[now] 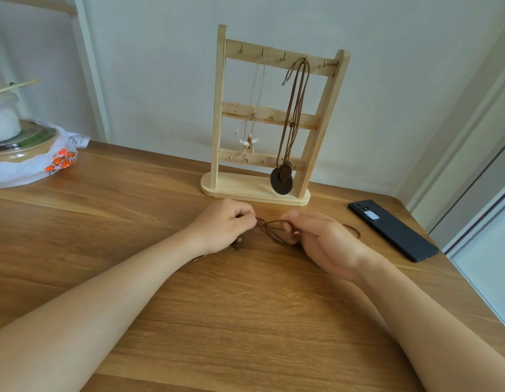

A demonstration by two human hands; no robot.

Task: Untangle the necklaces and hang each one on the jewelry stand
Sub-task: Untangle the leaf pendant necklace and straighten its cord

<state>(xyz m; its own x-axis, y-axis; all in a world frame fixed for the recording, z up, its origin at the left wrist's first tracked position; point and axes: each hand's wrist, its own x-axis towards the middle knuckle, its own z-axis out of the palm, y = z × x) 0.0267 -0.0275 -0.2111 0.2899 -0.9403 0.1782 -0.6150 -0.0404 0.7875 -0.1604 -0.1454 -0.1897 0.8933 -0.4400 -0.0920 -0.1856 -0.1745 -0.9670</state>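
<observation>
The left hand (223, 225) and the right hand (323, 243) each pinched the cord (274, 235) with curled fingers, low over the desk (245, 321), near its far edge. The stand (220, 108) stood just behind them. A pale necklace (249, 144) and a brown necklace (281, 183) hung on it. A phone (392, 230) lay by the right edge.
</observation>
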